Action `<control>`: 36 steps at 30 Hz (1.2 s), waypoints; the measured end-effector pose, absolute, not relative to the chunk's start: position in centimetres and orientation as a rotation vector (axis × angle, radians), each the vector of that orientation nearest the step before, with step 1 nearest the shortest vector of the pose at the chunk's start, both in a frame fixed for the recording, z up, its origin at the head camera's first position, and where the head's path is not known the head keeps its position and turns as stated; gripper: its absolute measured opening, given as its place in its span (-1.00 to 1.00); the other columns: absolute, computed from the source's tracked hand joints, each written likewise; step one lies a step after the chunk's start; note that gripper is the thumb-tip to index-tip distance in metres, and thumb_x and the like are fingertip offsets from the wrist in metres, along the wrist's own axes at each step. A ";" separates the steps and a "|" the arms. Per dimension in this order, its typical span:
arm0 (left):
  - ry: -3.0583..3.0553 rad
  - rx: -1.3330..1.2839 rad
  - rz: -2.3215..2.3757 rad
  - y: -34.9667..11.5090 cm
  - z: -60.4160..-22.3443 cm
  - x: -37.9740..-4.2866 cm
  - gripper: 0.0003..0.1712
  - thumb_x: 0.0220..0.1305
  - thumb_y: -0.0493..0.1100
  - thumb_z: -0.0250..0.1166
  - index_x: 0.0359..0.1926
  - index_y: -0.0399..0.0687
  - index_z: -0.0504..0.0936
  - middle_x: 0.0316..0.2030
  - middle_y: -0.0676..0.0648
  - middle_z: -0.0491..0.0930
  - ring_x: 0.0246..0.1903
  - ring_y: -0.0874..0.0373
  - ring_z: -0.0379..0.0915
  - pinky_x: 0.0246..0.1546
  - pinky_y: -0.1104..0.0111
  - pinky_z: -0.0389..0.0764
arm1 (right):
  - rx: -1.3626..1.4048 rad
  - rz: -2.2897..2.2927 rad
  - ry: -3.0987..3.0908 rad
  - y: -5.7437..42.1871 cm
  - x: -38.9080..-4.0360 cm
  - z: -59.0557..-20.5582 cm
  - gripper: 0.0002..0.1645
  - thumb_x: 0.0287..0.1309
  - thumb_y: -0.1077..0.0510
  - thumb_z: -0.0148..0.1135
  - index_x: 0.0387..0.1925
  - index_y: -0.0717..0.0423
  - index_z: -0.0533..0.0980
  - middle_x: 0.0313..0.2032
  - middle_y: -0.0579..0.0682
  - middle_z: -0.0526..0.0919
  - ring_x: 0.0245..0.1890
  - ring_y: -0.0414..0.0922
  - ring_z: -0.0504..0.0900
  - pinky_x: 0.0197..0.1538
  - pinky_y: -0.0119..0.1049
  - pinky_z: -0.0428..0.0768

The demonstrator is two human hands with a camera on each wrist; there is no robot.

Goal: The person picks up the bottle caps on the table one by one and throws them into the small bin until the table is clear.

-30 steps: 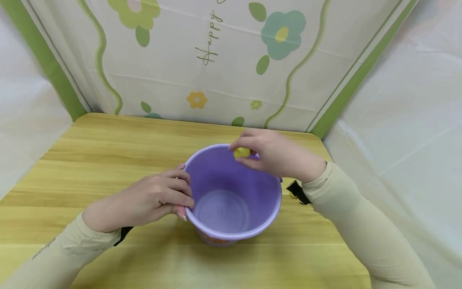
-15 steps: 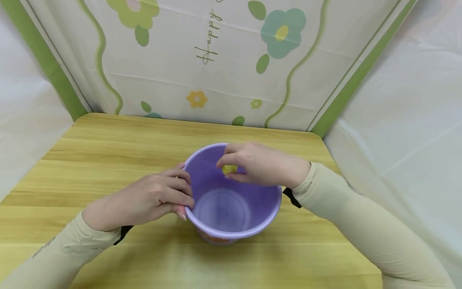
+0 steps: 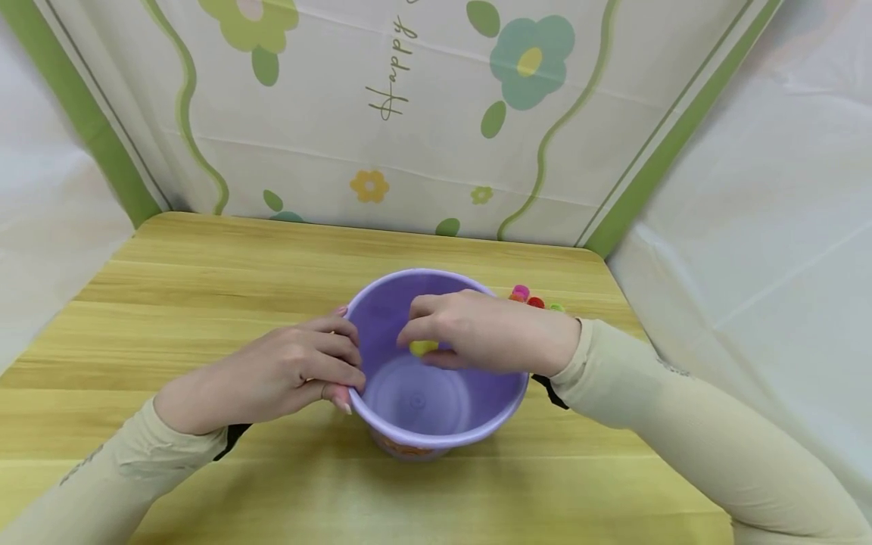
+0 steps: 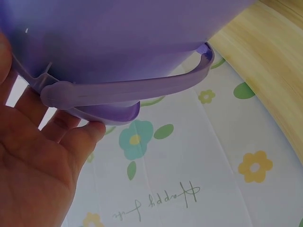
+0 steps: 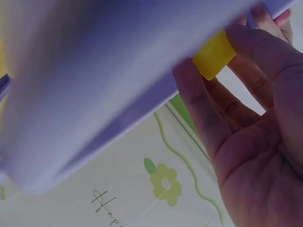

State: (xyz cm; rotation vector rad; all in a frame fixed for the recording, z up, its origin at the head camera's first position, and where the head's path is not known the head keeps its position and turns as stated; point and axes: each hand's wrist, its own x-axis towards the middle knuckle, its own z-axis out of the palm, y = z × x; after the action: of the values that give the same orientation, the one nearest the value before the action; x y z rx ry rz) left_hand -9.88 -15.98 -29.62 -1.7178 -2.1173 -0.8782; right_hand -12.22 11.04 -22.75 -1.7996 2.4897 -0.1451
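Right hand pinches a yellow piece above the bucket beneath it; left hand grips the bucket's rim. Piece judged light, firm, best held by opposite sides; bucket likely light, slightly flexible.

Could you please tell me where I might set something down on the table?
The table is bare left of the purple bucket, between the left grip and the patterned cloth, and in front of the bucket between the sleeves. It is crowded inside the bucket, where the right grip pinches a yellow piece, and beyond that grip, by small coloured pieces.
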 end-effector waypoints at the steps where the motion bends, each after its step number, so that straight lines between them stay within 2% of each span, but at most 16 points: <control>1: -2.118 -1.714 -0.874 -16.0 -29.6 -9.9 -0.71 0.29 0.14 0.21 -0.24 0.12 0.73 -0.22 0.24 0.58 -0.02 0.18 0.42 0.28 -0.10 0.37 | -1.803 -0.147 2.483 11.0 -12.2 -22.8 -0.78 0.24 0.16 0.37 -0.08 -0.02 0.61 -0.19 -0.09 0.54 -0.29 -0.20 0.54 -0.17 -0.43 0.55; 10: -2.140 -1.703 -0.870 -16.0 -29.7 -9.8 -0.69 0.29 0.16 0.20 -0.25 0.12 0.74 -0.23 0.25 0.58 -0.02 0.19 0.42 0.28 -0.09 0.36 | -1.792 -0.125 2.467 10.7 -11.9 -23.1 -0.72 0.24 0.17 0.37 -0.01 0.00 0.62 -0.18 -0.09 0.55 -0.29 -0.21 0.54 -0.20 -0.44 0.57; 24: -2.132 -1.705 -0.874 -15.9 -29.8 -9.8 -0.67 0.32 0.16 0.16 -0.28 0.10 0.73 -0.23 0.23 0.58 -0.05 0.15 0.44 0.35 -0.01 0.29 | -1.793 -0.128 2.454 10.9 -12.2 -23.8 -0.72 0.22 0.16 0.39 -0.02 0.01 0.61 -0.18 -0.09 0.55 -0.29 -0.20 0.56 -0.21 -0.44 0.57; 30: -2.109 -1.717 -0.878 -15.9 -29.6 -9.8 -0.74 0.31 0.12 0.21 -0.25 0.13 0.72 -0.22 0.23 0.58 -0.05 0.16 0.43 0.36 0.03 0.29 | -1.748 -0.102 2.471 11.1 -12.3 -23.7 -0.67 0.24 0.12 0.38 0.04 0.02 0.60 -0.14 -0.07 0.57 -0.19 -0.19 0.58 -0.11 -0.37 0.59; 36: -2.107 -1.731 -0.876 -15.8 -29.6 -9.8 -0.84 0.23 0.04 0.33 -0.24 0.14 0.72 -0.23 0.21 0.59 -0.05 0.14 0.43 0.36 0.02 0.29 | -1.703 -0.131 2.530 12.0 -12.8 -22.9 -0.71 0.25 0.13 0.37 0.01 0.01 0.61 -0.14 -0.07 0.57 -0.17 -0.17 0.58 -0.05 -0.34 0.59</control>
State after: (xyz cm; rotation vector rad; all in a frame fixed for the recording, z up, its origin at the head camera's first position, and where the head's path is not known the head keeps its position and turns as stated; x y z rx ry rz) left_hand -9.82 -15.80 -29.60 -1.7310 -2.1074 -0.8759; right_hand -12.81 12.05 -22.91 -1.7028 2.5295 -0.1307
